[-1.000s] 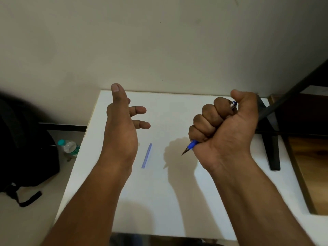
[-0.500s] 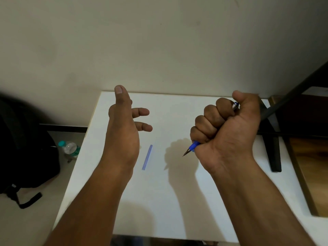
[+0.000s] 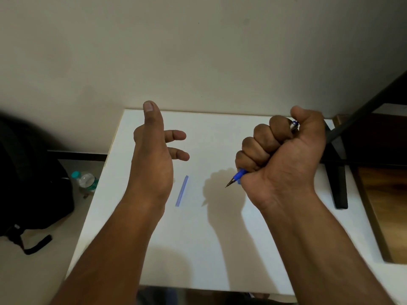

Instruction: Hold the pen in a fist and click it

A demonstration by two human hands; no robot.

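Note:
My right hand (image 3: 284, 157) is raised above the white table (image 3: 220, 238) and grips a blue pen (image 3: 239, 176) in a fist. The pen's dark tip points down and to the left, and its silver end sticks out by my thumb. My left hand (image 3: 154, 155) hovers above the table's left part with thumb up and fingers relaxed, holding nothing. A thin blue tube (image 3: 182, 190) lies flat on the table between my two hands, closer to the left wrist.
A black backpack (image 3: 28, 183) sits on the floor at the left, with a plastic water bottle (image 3: 86, 180) beside the table edge. A black metal frame (image 3: 339, 172) stands at the right over a wooden surface (image 3: 385, 205). A plain wall rises behind the table.
Both hands have stayed almost still; the left hand drifted very slightly. The right hand keeps its fist on the pen.

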